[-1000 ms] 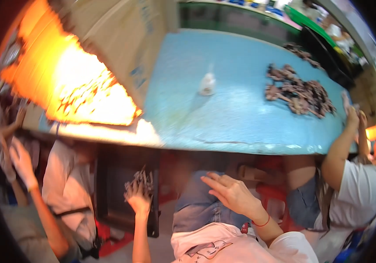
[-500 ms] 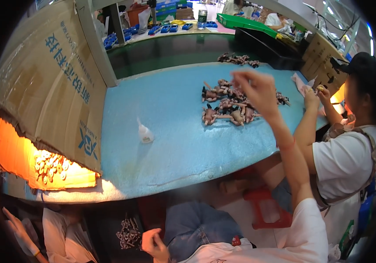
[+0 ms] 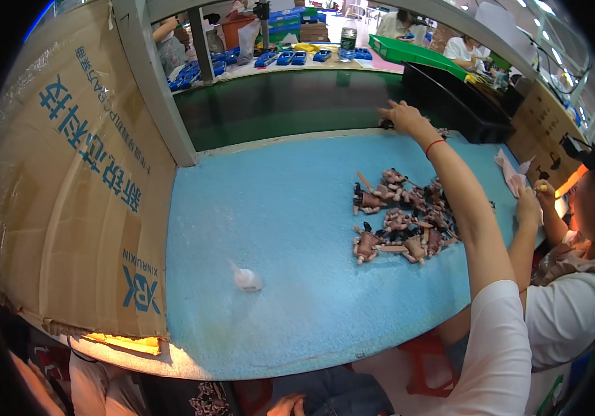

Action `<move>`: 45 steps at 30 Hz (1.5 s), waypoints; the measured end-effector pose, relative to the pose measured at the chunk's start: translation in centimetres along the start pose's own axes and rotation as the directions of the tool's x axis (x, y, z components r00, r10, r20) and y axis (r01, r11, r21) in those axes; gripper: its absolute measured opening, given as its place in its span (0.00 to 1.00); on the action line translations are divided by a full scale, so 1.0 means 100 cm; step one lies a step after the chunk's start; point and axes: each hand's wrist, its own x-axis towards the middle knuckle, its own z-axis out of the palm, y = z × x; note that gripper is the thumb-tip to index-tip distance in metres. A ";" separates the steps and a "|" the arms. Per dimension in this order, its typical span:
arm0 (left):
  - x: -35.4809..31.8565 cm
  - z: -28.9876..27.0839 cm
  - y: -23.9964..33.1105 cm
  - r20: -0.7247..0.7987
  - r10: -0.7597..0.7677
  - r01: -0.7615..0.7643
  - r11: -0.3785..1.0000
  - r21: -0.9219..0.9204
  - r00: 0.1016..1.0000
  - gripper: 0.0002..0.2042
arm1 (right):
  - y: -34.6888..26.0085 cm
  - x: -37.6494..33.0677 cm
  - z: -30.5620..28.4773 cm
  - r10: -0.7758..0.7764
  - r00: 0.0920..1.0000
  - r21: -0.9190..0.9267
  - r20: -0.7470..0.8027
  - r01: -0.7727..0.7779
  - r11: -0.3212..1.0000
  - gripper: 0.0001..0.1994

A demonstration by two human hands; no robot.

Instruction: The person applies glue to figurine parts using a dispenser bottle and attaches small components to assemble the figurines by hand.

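Reaching across the blue foam table (image 3: 297,208), the right hand (image 3: 400,116) pinches a small dark part; brown-and-pink doll torsos (image 3: 405,222) lie heaped nearby. Left hand (image 3: 285,403) barely shows, fingers unclear.

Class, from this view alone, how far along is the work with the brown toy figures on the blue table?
Done: nothing shows as finished; the brown figures lie in one loose heap. In hand: the right hand reaches past it to a dark piece at the far edge of the table. Left: seemingly the whole heap; the white bottle sits untouched.
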 end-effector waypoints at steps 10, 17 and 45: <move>0.013 -0.006 0.024 0.082 0.009 0.003 0.988 -0.154 0.997 0.05 | 0.014 -0.009 -0.031 0.069 0.957 0.285 -0.281 0.014 0.958 0.10; 0.010 -0.016 0.057 0.025 0.244 -0.221 0.914 -0.339 0.970 0.05 | -0.034 -0.086 -0.113 0.162 0.982 0.985 0.098 -0.073 -0.155 0.19; 0.020 -0.056 0.080 0.093 -0.064 0.103 0.177 -0.979 0.994 0.17 | -0.273 -0.345 -0.220 -0.194 0.713 0.659 -0.674 0.698 0.280 0.14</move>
